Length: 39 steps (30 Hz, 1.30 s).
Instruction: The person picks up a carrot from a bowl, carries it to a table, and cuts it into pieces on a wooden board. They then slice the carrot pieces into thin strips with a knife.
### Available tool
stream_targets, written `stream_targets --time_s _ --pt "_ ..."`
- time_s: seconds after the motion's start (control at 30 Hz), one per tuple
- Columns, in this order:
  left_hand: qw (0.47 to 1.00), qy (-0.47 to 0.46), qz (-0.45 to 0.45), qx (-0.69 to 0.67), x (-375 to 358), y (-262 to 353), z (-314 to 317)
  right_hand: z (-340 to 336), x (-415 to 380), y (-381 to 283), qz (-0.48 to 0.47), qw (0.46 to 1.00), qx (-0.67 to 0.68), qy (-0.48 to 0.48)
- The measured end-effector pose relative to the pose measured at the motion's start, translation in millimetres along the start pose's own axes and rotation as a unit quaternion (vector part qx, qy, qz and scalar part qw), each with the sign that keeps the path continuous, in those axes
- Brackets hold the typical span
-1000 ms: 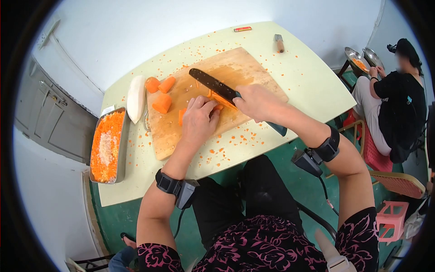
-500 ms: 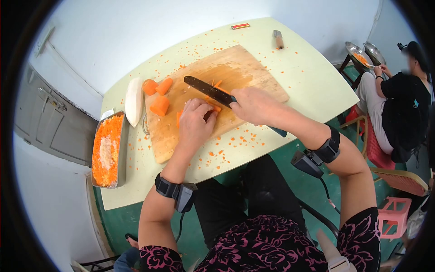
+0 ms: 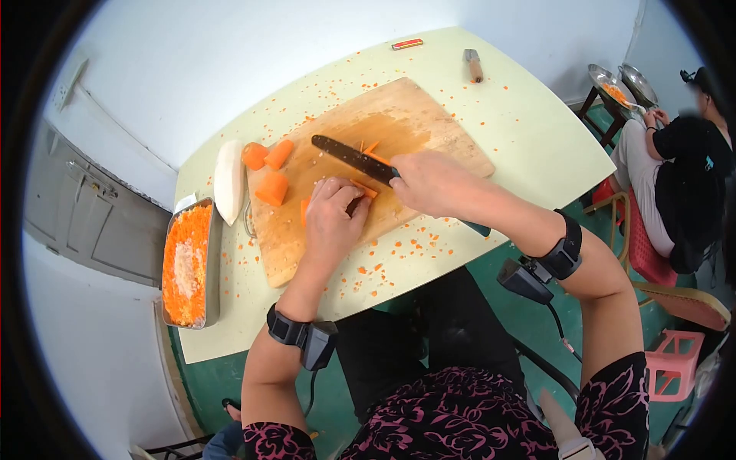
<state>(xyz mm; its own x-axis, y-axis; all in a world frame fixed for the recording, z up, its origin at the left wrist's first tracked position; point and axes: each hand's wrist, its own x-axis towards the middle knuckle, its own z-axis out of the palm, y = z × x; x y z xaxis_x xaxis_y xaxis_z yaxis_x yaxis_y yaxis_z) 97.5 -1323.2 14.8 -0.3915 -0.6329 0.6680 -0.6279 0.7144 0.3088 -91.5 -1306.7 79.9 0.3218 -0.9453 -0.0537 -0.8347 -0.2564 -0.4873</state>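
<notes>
A wooden cutting board (image 3: 418, 123) lies on a pale green table (image 3: 529, 146). My right hand (image 3: 433, 182) grips a dark knife (image 3: 349, 156) whose blade slants across the board over thin carrot strips (image 3: 373, 156). My left hand (image 3: 333, 215) presses down on a carrot piece (image 3: 305, 208) next to the blade, fingers curled over it. Three carrot chunks (image 3: 273, 188) sit at the board's left end.
A white radish (image 3: 228, 180) lies left of the board. A metal tray (image 3: 188, 262) of chopped carrot sits at the table's left edge. A small tool (image 3: 473, 64) and a red item (image 3: 407, 44) lie at the far side. Another person (image 3: 682, 176) sits to the right.
The knife blade has shifted slightly left along the carrot under my left hand. A few more thin strips lie beside the blade. The view has shifted a little.
</notes>
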Motion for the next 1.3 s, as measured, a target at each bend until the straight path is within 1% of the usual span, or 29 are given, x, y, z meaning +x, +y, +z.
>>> stream_targets --time_s 0.03,0.13,0.23,0.3,0.33,0.4,0.53,0.63,0.67,0.73,0.83,0.93,1.03,1.13,1.23,1.3 --pt "1.0 -0.001 -0.002 0.002 -0.1 0.1 -0.3 -2.2 -0.7 -1.4 0.014 1.0 0.007 0.002" --pt "1.0 0.0 -0.005 0.004 -0.1 0.8 -0.6 -17.3 -7.1 -13.1 0.065 0.994 0.079 -0.036" --pt "1.0 -0.003 -0.013 0.0 -0.5 2.0 -0.3 -17.6 -9.7 -15.1 0.047 0.994 0.075 -0.067" --pt "1.0 -0.009 -0.027 0.0 -0.7 2.2 -0.4 -12.4 -7.6 -12.8 0.042 0.995 0.061 -0.073" --pt "1.0 -0.008 -0.021 0.001 -0.6 2.4 -0.6 -10.8 -6.7 -12.2 0.039 0.995 0.053 -0.077" --pt "1.0 -0.005 -0.008 0.004 -0.1 1.9 -1.2 -11.3 -6.0 -10.7 0.052 0.995 0.052 -0.061" --pt "1.0 -0.001 -0.011 0.002 -0.5 1.5 0.3 -17.5 -8.4 -10.0 0.07 0.995 0.069 -0.027" --pt "1.0 -0.011 -0.023 0.004 -1.6 1.6 -0.1 -25.3 -11.6 -15.0 0.073 0.994 0.07 -0.046" --pt "1.0 -0.011 -0.022 0.004 -1.4 1.5 -0.1 -24.4 -10.7 -14.5 0.07 0.995 0.068 -0.034" --pt "1.0 -0.009 -0.019 0.001 -0.7 1.6 -0.9 -19.9 -7.5 -11.2 0.063 0.996 0.066 -0.011" --pt "1.0 -0.004 -0.011 -0.003 1.0 3.1 -1.1 -14.5 -3.9 -4.9 0.026 0.999 0.029 0.009" --pt "1.0 -0.001 -0.006 -0.003 1.2 2.5 -0.4 -8.6 -5.0 -4.8 0.017 1.0 -0.003 0.003" --pt "1.0 0.003 -0.003 -0.004 1.5 1.9 -0.8 -5.7 -2.9 -4.7 0.01 1.0 -0.009 0.012" --pt "1.0 0.005 -0.007 -0.009 0.5 2.1 -1.2 -1.6 4.6 5.1 -0.034 0.996 -0.016 0.076" --pt "1.0 0.007 -0.008 -0.007 0.0 2.0 -2.1 -19.8 0.3 0.7 0.005 0.995 0.012 0.095" --pt "1.0 0.005 -0.011 -0.009 0.2 2.7 -3.0 -30.8 -4.8 -6.0 0.044 0.997 0.021 0.054"
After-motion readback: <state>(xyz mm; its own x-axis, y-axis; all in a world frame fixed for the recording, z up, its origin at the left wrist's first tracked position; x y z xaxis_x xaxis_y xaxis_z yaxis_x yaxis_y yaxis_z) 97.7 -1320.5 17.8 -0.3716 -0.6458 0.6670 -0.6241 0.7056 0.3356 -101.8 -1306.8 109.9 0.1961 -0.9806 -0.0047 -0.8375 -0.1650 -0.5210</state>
